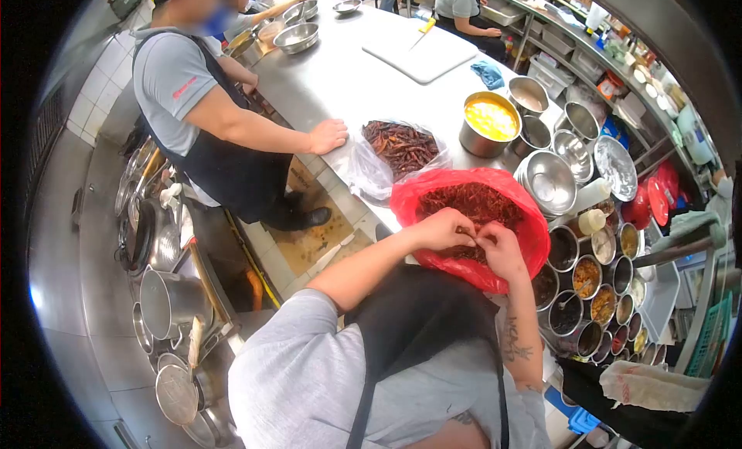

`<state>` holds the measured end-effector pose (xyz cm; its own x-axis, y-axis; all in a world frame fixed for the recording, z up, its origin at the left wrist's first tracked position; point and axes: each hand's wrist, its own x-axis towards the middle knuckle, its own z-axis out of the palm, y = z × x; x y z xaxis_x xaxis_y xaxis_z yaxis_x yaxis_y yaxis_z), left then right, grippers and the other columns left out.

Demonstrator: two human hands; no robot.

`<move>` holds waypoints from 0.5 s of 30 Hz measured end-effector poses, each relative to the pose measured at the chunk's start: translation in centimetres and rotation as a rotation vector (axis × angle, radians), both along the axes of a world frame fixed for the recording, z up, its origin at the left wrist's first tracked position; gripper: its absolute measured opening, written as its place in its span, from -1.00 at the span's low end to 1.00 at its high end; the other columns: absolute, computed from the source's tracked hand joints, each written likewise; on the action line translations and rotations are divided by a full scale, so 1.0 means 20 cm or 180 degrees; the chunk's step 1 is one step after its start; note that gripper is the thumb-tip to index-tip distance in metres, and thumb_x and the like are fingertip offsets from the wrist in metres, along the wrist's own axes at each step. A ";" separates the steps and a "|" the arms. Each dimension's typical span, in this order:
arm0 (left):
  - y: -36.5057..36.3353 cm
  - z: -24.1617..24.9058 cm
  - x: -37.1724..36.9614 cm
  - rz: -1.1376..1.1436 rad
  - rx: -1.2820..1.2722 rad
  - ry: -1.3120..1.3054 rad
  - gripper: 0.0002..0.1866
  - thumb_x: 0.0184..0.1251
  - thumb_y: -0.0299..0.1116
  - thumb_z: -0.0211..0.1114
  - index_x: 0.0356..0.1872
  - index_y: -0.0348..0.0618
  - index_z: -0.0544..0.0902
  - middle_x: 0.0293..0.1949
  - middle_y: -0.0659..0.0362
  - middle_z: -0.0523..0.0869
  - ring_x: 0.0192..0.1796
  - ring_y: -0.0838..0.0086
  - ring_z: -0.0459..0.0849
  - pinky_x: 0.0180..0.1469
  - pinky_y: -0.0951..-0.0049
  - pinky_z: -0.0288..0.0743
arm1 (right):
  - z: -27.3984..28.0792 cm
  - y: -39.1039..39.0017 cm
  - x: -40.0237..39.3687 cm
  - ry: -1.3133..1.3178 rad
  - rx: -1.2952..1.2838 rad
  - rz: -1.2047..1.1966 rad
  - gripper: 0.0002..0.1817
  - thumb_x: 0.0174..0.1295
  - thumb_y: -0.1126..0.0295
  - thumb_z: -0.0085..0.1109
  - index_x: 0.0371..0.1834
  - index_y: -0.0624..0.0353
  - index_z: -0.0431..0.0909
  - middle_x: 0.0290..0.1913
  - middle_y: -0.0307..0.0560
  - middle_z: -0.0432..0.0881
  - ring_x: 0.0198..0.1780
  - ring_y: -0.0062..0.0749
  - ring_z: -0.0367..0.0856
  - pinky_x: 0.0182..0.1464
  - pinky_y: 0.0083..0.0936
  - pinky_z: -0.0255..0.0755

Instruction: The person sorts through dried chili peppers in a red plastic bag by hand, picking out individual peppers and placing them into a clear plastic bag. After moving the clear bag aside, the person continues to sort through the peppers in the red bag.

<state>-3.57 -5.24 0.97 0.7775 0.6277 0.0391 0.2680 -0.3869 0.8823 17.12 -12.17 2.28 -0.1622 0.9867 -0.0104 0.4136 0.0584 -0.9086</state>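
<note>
A red plastic bag [533, 215] lies open on the counter in front of me, filled with dark red dried chillies [479, 200]. Over its opening, my left hand [446, 229] and my right hand [501, 250] meet, thumbs and fingers pinched close together. Whatever is between the fingertips is too small to make out. Just beyond and to the left, a clear plastic bag [363, 169] holds longer whole dried chillies [400, 147].
A co-worker's hand [328, 136] rests on the steel counter [328, 78] at left. Behind the bags are a pot of yellow liquid [492, 118] and a white cutting board [417, 53] with a knife [424, 32]. Steel bowls [547, 182] and several ingredient containers [586, 277] crowd the right.
</note>
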 end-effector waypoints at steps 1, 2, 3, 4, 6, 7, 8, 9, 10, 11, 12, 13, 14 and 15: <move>0.01 0.00 -0.01 -0.0037 -0.0161 -0.0330 -0.78 0.31 -0.28 0.42 -0.17 -0.22 0.74 -0.37 0.10 0.77 -0.33 0.44 0.71 -0.23 0.40 0.54 | -0.01 0.00 0.03 0.0474 -0.0118 -0.0001 -0.90 0.16 0.60 0.25 -0.25 0.26 0.66 -0.27 0.01 0.64 -0.16 -0.22 0.64 -0.04 -0.42 0.49; 0.01 0.01 -0.01 -0.0078 -0.0325 -0.0661 -0.79 0.34 -0.28 0.42 -0.18 -0.23 0.74 -0.39 0.16 0.76 -0.37 0.53 0.68 -0.28 0.46 0.51 | -0.03 0.00 0.04 0.0948 -0.0237 -0.0004 -0.89 0.16 0.61 0.25 -0.24 0.28 0.65 -0.27 0.00 0.66 -0.18 -0.27 0.64 -0.05 -0.46 0.48; 0.01 0.02 -0.02 0.0151 -0.0935 -0.0647 -0.79 0.38 -0.27 0.40 -0.17 -0.22 0.74 -0.43 0.22 0.72 -0.40 0.58 0.62 -0.34 0.50 0.45 | -0.02 0.01 0.05 0.0716 -0.0201 -0.0297 -0.88 0.17 0.60 0.26 -0.22 0.29 0.64 -0.27 -0.01 0.67 -0.18 -0.30 0.64 -0.05 -0.47 0.48; 0.01 0.04 -0.02 0.0385 -0.1545 -0.0627 -0.79 0.41 -0.27 0.38 -0.16 -0.21 0.74 -0.47 0.28 0.68 -0.43 0.64 0.56 -0.39 0.54 0.40 | -0.01 0.01 0.05 0.0483 -0.0167 -0.0586 -0.86 0.17 0.59 0.27 -0.20 0.30 0.64 -0.27 -0.01 0.68 -0.18 -0.34 0.64 -0.04 -0.48 0.48; 0.01 0.02 -0.02 0.0606 -0.2890 -0.1039 -0.83 0.50 -0.25 0.29 -0.17 -0.14 0.68 -0.52 0.39 0.50 -0.51 0.74 0.33 -0.51 0.65 0.14 | -0.01 0.01 0.06 -0.0291 -0.0082 -0.0817 -0.79 0.16 0.55 0.31 -0.13 0.29 0.63 -0.22 0.01 0.68 -0.16 -0.27 0.65 -0.01 -0.43 0.49; 0.01 -0.03 -0.02 0.0628 -0.3181 -0.1282 -0.83 0.51 -0.25 0.27 -0.20 -0.13 0.66 -0.51 0.38 0.49 -0.51 0.73 0.31 -0.52 0.64 0.13 | -0.02 0.00 0.07 -0.0837 -0.0036 -0.0758 -0.74 0.14 0.52 0.34 -0.08 0.27 0.62 -0.18 0.03 0.67 -0.14 -0.17 0.66 0.02 -0.37 0.51; 0.01 -0.07 -0.02 0.0646 -0.3473 -0.1531 -0.83 0.53 -0.25 0.25 -0.22 -0.12 0.63 -0.49 0.38 0.48 -0.52 0.72 0.30 -0.53 0.64 0.11 | -0.05 -0.02 0.08 -0.1389 0.0010 -0.0696 -0.68 0.13 0.50 0.37 -0.03 0.25 0.62 -0.14 0.06 0.66 -0.12 -0.07 0.67 0.04 -0.30 0.52; 0.01 -0.07 -0.01 0.0664 -0.3764 -0.1790 -0.82 0.54 -0.24 0.24 -0.25 -0.10 0.60 -0.48 0.37 0.47 -0.52 0.71 0.29 -0.54 0.64 0.10 | -0.07 -0.03 0.09 -0.1946 0.0055 -0.0624 -0.63 0.11 0.47 0.40 0.02 0.23 0.62 -0.10 0.08 0.64 -0.10 0.03 0.68 0.06 -0.24 0.53; 0.00 -0.06 -0.01 0.0706 -0.3840 -0.1790 -0.80 0.55 -0.23 0.21 -0.31 -0.05 0.52 -0.44 0.34 0.48 -0.52 0.69 0.29 -0.53 0.64 0.11 | -0.09 -0.03 0.08 -0.2064 -0.0181 -0.0513 -0.62 0.08 0.41 0.44 0.00 0.20 0.64 -0.07 0.15 0.66 -0.04 0.21 0.65 0.09 -0.12 0.52; -0.01 -0.07 0.00 0.0717 -0.3961 -0.1848 -0.79 0.54 -0.23 0.21 -0.32 -0.05 0.51 -0.45 0.35 0.47 -0.52 0.69 0.29 -0.54 0.64 0.10 | -0.11 -0.04 0.09 -0.1933 -0.0195 -0.0602 -0.66 0.10 0.41 0.41 -0.04 0.20 0.65 -0.09 0.17 0.67 -0.02 0.19 0.64 0.10 -0.10 0.51; -0.01 -0.08 0.00 0.0735 -0.4079 -0.1916 -0.79 0.54 -0.23 0.22 -0.32 -0.05 0.51 -0.47 0.35 0.46 -0.53 0.69 0.29 -0.55 0.65 0.09 | -0.09 -0.04 0.06 -0.1805 -0.0206 -0.0678 -0.71 0.11 0.41 0.39 -0.08 0.21 0.66 -0.11 0.19 0.68 0.00 0.18 0.64 0.11 -0.08 0.50; -0.02 -0.09 0.01 0.0761 -0.4198 -0.1990 -0.79 0.53 -0.22 0.23 -0.32 -0.05 0.50 -0.49 0.35 0.45 -0.54 0.68 0.29 -0.56 0.65 0.08 | -0.08 -0.04 0.05 -0.1677 -0.0217 -0.0745 -0.75 0.13 0.41 0.36 -0.13 0.21 0.67 -0.13 0.21 0.68 0.02 0.16 0.63 0.11 -0.06 0.49; -0.02 -0.10 0.01 0.0736 -0.4171 -0.1996 -0.78 0.52 -0.22 0.24 -0.33 -0.04 0.49 -0.50 0.35 0.44 -0.55 0.68 0.28 -0.58 0.65 0.06 | -0.06 -0.03 0.04 -0.1542 -0.0264 -0.0806 -0.79 0.16 0.41 0.32 -0.15 0.22 0.68 -0.12 0.24 0.68 0.04 0.14 0.63 0.10 -0.07 0.49; -0.02 -0.09 0.01 0.0715 -0.4142 -0.1998 -0.78 0.51 -0.23 0.25 -0.34 -0.03 0.47 -0.51 0.35 0.43 -0.57 0.68 0.28 -0.59 0.65 0.04 | -0.05 -0.02 0.04 -0.1498 -0.0270 -0.0836 -0.79 0.17 0.41 0.31 -0.14 0.22 0.68 -0.13 0.24 0.68 0.03 0.15 0.63 0.10 -0.08 0.50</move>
